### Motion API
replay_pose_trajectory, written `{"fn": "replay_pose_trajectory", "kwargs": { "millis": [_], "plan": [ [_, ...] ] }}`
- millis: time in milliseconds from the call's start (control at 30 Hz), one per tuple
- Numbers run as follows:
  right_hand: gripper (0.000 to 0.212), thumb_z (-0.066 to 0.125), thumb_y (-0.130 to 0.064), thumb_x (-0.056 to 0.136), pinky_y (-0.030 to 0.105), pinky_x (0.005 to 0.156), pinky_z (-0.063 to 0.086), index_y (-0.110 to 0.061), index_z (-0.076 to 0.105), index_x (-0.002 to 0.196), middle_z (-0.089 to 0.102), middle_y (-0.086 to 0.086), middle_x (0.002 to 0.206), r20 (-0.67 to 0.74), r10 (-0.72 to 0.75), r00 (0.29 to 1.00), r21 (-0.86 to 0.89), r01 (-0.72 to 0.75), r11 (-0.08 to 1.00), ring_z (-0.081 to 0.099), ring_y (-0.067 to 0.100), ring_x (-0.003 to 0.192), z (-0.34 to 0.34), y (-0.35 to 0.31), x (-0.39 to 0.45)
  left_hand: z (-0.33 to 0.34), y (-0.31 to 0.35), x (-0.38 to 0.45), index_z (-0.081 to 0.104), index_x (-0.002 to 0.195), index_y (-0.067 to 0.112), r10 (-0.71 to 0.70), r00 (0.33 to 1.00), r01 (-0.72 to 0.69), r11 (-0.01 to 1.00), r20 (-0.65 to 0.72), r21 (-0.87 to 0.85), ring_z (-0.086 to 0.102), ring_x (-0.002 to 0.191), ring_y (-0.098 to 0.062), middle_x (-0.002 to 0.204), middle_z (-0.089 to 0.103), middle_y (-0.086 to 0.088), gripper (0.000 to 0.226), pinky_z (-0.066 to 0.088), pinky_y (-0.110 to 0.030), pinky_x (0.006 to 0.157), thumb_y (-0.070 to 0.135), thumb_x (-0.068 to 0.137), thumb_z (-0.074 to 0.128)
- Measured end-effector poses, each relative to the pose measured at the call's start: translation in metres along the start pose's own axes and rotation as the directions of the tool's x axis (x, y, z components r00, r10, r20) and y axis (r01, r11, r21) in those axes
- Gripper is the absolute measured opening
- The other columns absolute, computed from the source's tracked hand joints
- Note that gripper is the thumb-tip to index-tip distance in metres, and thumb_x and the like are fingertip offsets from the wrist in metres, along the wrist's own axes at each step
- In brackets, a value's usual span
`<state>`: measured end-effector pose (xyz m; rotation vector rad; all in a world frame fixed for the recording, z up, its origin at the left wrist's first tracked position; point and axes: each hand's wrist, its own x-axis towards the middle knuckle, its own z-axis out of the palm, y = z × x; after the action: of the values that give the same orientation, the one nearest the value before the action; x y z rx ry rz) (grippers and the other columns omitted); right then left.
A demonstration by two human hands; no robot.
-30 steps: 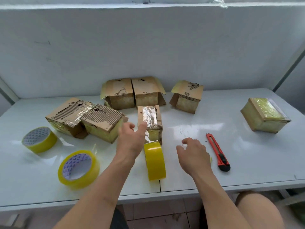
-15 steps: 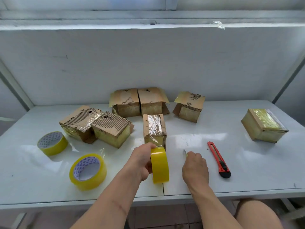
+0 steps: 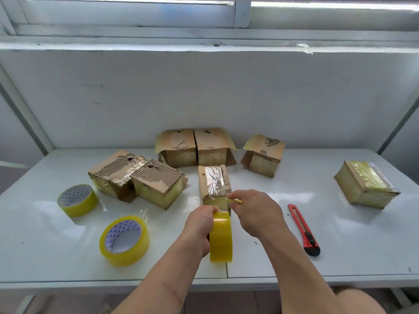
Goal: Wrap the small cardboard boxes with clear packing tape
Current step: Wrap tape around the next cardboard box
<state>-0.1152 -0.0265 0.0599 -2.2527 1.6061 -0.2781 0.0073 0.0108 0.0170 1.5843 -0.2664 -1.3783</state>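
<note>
A small cardboard box (image 3: 214, 183) with crinkled clear tape on its top stands mid-table, just beyond my hands. My left hand (image 3: 199, 225) grips a yellow-tinted roll of packing tape (image 3: 221, 237) standing on edge in front of the box. My right hand (image 3: 255, 211) pinches the loose tape end near the box's front face. A short strip of tape runs from the roll up to that pinch. The lower front of the box is hidden behind my hands.
Two more tape rolls (image 3: 78, 199) (image 3: 124, 240) lie flat at the left. Several cardboard boxes (image 3: 156, 183) stand behind and left; a taped box (image 3: 366, 184) sits far right. A red utility knife (image 3: 303, 230) lies right of my right hand. The white table (image 3: 340, 245) ends near me.
My left hand closed round the upright roll. My right hand rose from the table to the box front and took the tape end. The camera tilted up.
</note>
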Motion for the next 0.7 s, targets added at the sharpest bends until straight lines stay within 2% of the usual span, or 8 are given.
{"fn": "replay_pose_trajectory", "kwargs": {
  "millis": [100, 333, 433, 533, 600, 633, 700],
  "plan": [
    [0.029, 0.052, -0.037, 0.103, 0.028, 0.09, 0.046, -0.042, 0.065, 0.128, 0.062, -0.011, 0.133, 0.037, 0.013, 0.999, -0.039, -0.011, 0.999, 0.056, 0.014, 0.12, 0.007, 0.0, 0.004, -0.002, 0.0, 0.002, 0.066, 0.11, 0.013, -0.002, 1.0, 0.002, 1.0, 0.007, -0.01, 0.065, 0.08, -0.034, 0.096, 0.071, -0.02, 0.017, 0.054, -0.039, 0.069, 0.019, 0.096, 0.061],
    [0.033, 0.057, -0.023, 0.097, 0.029, 0.081, 0.049, -0.042, 0.068, 0.122, 0.066, -0.01, 0.125, 0.105, 0.075, 0.992, -0.102, -0.064, 0.993, 0.06, 0.016, 0.113, 0.02, 0.011, 0.021, -0.002, 0.001, 0.006, 0.067, 0.11, 0.013, 0.009, 1.0, -0.009, 1.0, 0.016, -0.005, 0.068, 0.083, -0.037, 0.096, 0.073, -0.021, 0.017, 0.057, -0.05, 0.083, 0.019, 0.094, 0.061],
    [0.033, 0.054, -0.024, 0.099, 0.029, 0.084, 0.051, -0.04, 0.066, 0.125, 0.065, -0.01, 0.128, 0.147, 0.157, 0.977, -0.094, -0.144, 0.985, 0.061, 0.015, 0.114, 0.022, 0.037, 0.024, -0.006, 0.003, 0.008, 0.065, 0.106, 0.011, -0.007, 0.999, 0.007, 1.0, 0.039, -0.012, 0.065, 0.067, -0.031, 0.08, 0.069, -0.018, 0.014, 0.058, -0.041, 0.068, 0.019, 0.095, 0.064],
    [0.046, 0.051, -0.015, 0.097, 0.035, 0.096, 0.05, -0.04, 0.059, 0.134, 0.061, -0.006, 0.136, 0.171, 0.212, 0.962, -0.099, -0.197, 0.975, 0.058, 0.019, 0.119, 0.029, 0.053, 0.023, -0.007, 0.004, 0.009, 0.065, 0.106, 0.011, -0.027, 0.998, 0.027, 1.0, 0.052, 0.001, 0.063, 0.065, -0.03, 0.079, 0.067, -0.017, 0.014, 0.055, -0.037, 0.065, 0.019, 0.095, 0.064],
    [0.056, 0.047, -0.011, 0.096, 0.039, 0.105, 0.042, -0.04, 0.049, 0.144, 0.054, -0.003, 0.145, 0.121, 0.205, 0.971, -0.133, -0.189, 0.973, 0.051, 0.022, 0.13, 0.035, 0.055, 0.023, -0.007, 0.005, 0.007, 0.065, 0.108, 0.011, -0.027, 0.998, 0.026, 1.0, 0.056, 0.014, 0.063, 0.069, -0.031, 0.086, 0.066, -0.018, 0.015, 0.055, -0.037, 0.065, 0.02, 0.096, 0.064],
    [0.055, 0.045, -0.014, 0.097, 0.039, 0.108, 0.037, -0.04, 0.047, 0.146, 0.05, -0.003, 0.149, 0.05, 0.161, 0.986, -0.095, -0.156, 0.983, 0.047, 0.022, 0.134, 0.036, 0.053, 0.024, -0.008, 0.005, 0.007, 0.065, 0.108, 0.012, -0.026, 0.998, 0.025, 0.999, 0.056, 0.02, 0.063, 0.071, -0.031, 0.089, 0.066, -0.019, 0.015, 0.055, -0.037, 0.066, 0.02, 0.096, 0.064],
    [0.045, 0.048, -0.021, 0.102, 0.039, 0.113, 0.032, -0.037, 0.051, 0.144, 0.044, -0.005, 0.154, -0.117, 0.008, 0.993, 0.109, 0.005, 0.994, 0.039, 0.019, 0.141, 0.036, 0.044, 0.029, -0.009, 0.005, 0.008, 0.066, 0.109, 0.013, -0.022, 0.998, 0.021, 0.999, 0.05, 0.028, 0.064, 0.073, -0.031, 0.091, 0.068, -0.019, 0.016, 0.056, -0.04, 0.069, 0.021, 0.095, 0.064]
  ]
}}
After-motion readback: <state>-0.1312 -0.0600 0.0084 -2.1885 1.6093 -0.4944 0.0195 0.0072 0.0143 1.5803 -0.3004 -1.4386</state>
